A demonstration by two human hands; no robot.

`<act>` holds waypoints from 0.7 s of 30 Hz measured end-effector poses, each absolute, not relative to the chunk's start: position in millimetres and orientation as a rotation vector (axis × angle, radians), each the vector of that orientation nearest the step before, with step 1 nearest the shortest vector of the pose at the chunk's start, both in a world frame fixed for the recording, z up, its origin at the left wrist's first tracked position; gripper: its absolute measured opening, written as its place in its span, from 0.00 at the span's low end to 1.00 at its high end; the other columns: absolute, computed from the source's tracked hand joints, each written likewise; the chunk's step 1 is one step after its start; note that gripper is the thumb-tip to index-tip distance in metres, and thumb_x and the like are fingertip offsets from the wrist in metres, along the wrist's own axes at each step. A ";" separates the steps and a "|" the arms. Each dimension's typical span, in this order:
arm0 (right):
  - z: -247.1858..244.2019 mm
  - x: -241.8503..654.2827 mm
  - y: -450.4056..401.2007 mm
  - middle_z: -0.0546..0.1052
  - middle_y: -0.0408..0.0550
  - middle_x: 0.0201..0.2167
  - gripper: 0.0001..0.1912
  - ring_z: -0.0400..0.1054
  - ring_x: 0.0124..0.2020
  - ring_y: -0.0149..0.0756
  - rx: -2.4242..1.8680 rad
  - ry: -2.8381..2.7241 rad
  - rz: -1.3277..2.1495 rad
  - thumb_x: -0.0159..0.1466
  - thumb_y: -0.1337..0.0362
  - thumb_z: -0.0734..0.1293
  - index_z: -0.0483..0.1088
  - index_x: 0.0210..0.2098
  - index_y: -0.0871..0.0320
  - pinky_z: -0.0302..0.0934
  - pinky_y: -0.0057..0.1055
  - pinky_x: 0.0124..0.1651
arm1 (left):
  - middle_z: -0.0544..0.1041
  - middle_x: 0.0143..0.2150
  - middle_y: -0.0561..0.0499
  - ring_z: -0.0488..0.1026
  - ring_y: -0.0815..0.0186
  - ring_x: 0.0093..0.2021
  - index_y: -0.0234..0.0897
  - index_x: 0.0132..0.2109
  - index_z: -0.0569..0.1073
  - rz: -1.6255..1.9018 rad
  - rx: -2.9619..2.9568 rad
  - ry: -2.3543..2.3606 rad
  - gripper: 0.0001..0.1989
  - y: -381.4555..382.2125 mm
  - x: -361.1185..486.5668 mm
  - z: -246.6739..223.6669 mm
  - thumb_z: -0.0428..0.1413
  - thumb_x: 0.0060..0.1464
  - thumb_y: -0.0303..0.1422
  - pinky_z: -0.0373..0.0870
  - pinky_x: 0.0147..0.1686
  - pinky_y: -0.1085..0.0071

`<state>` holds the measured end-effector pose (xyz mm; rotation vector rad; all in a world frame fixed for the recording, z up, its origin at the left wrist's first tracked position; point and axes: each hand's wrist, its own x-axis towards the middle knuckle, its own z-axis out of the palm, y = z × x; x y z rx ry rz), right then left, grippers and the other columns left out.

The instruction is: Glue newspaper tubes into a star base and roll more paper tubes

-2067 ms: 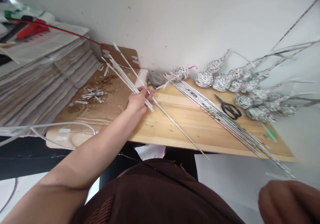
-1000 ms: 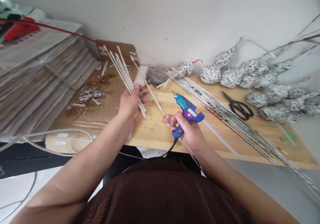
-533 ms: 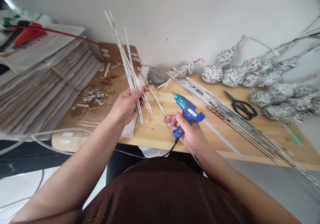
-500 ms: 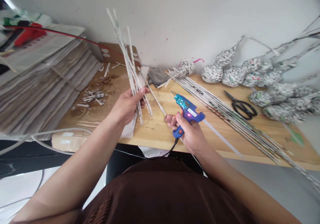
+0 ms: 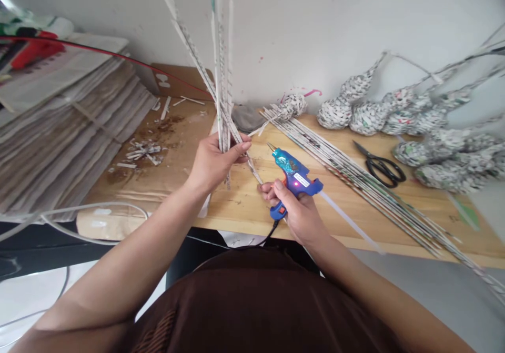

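Note:
My left hand (image 5: 216, 159) is closed around several thin rolled newspaper sticks (image 5: 222, 79), which stand up and fan out above it. In my right hand (image 5: 298, 205) is a blue glue gun (image 5: 294, 171) with a glowing pink light, its metal tip toward the upper left. A clear glue stick (image 5: 351, 221) juts from the gun's back end. The fingertips of my right hand also touch the lower end of one slanting paper stick. Part of that stick is hidden by my left fingers.
Woven paper gourd shapes (image 5: 369, 117) line the table's right side. Black scissors (image 5: 381, 166) and a long bundle of paper sticks (image 5: 347, 177) lie before them. At left are a tall stack of newspapers (image 5: 74, 111) and paper scraps (image 5: 144, 152). A white cable (image 5: 94, 204) crosses the lower left.
My left hand has moved right and slightly up with the paper sticks, closer to the glue gun. One stick now leans farther left than the others. My right hand has barely moved.

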<state>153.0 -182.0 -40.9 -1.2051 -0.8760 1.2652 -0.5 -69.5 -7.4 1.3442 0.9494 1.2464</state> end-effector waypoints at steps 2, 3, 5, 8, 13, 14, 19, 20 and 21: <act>-40.8 153.2 -182.2 0.77 0.50 0.38 0.16 0.72 0.40 0.39 -1.211 -0.877 1.263 0.61 0.50 0.68 0.70 0.32 0.58 0.63 0.32 0.35 | 0.77 0.33 0.51 0.74 0.68 0.30 0.34 0.37 0.79 1.247 1.357 0.972 0.14 -70.2 0.9 -8.9 0.66 0.43 0.37 0.79 0.34 0.67; -41.0 153.4 -182.3 0.77 0.50 0.38 0.16 0.72 0.40 0.39 -1.213 -0.881 1.262 0.61 0.50 0.68 0.70 0.32 0.58 0.63 0.32 0.35 | 0.77 0.32 0.52 0.74 0.68 0.30 0.34 0.37 0.79 1.249 1.360 0.979 0.14 -70.8 1.5 -9.3 0.66 0.43 0.37 0.79 0.34 0.67; -41.5 153.7 -182.4 0.77 0.50 0.39 0.16 0.72 0.40 0.39 -1.211 -0.890 1.260 0.61 0.50 0.68 0.69 0.32 0.58 0.63 0.31 0.34 | 0.77 0.31 0.52 0.74 0.68 0.29 0.34 0.36 0.78 1.259 1.360 0.982 0.14 -72.1 2.7 -9.6 0.66 0.43 0.37 0.79 0.34 0.67; -42.0 154.0 -182.5 0.77 0.50 0.39 0.16 0.72 0.40 0.39 -1.204 -0.898 1.256 0.62 0.51 0.67 0.69 0.32 0.58 0.63 0.31 0.34 | 0.77 0.32 0.51 0.74 0.68 0.30 0.34 0.36 0.78 1.274 1.357 0.976 0.14 -73.7 4.8 -9.7 0.66 0.43 0.38 0.79 0.34 0.66; -40.9 153.9 -182.7 0.77 0.51 0.39 0.16 0.72 0.39 0.38 -1.209 -0.915 1.243 0.62 0.51 0.67 0.70 0.32 0.59 0.63 0.31 0.33 | 0.78 0.32 0.51 0.75 0.67 0.30 0.34 0.37 0.78 1.248 1.385 0.989 0.14 -75.8 7.3 -12.4 0.65 0.45 0.39 0.79 0.34 0.67; -40.8 154.0 -182.7 0.77 0.51 0.39 0.16 0.72 0.38 0.38 -1.211 -0.920 1.240 0.62 0.51 0.67 0.70 0.32 0.58 0.63 0.30 0.33 | 0.78 0.32 0.51 0.75 0.67 0.30 0.34 0.37 0.78 1.246 1.394 0.992 0.14 -76.4 7.5 -12.9 0.65 0.45 0.39 0.79 0.34 0.67; -42.7 154.7 -183.0 0.77 0.50 0.39 0.16 0.72 0.38 0.38 -1.214 -0.917 1.243 0.62 0.51 0.67 0.70 0.32 0.58 0.63 0.30 0.32 | 0.78 0.33 0.50 0.75 0.68 0.29 0.34 0.38 0.78 1.246 1.439 1.016 0.14 -80.9 8.1 -11.9 0.64 0.47 0.39 0.79 0.33 0.68; -42.8 154.7 -183.1 0.77 0.50 0.39 0.15 0.72 0.38 0.38 -1.214 -0.914 1.244 0.62 0.51 0.67 0.70 0.32 0.58 0.62 0.30 0.32 | 0.78 0.33 0.50 0.75 0.68 0.28 0.34 0.38 0.78 1.243 1.448 1.024 0.14 -81.9 8.3 -11.2 0.64 0.47 0.39 0.79 0.33 0.68; -42.6 154.5 -183.1 0.77 0.50 0.38 0.15 0.72 0.38 0.38 -1.213 -0.911 1.244 0.62 0.51 0.67 0.70 0.32 0.58 0.62 0.30 0.31 | 0.78 0.32 0.50 0.75 0.68 0.28 0.34 0.38 0.78 1.242 1.458 1.030 0.14 -82.8 8.6 -10.6 0.63 0.47 0.39 0.79 0.33 0.68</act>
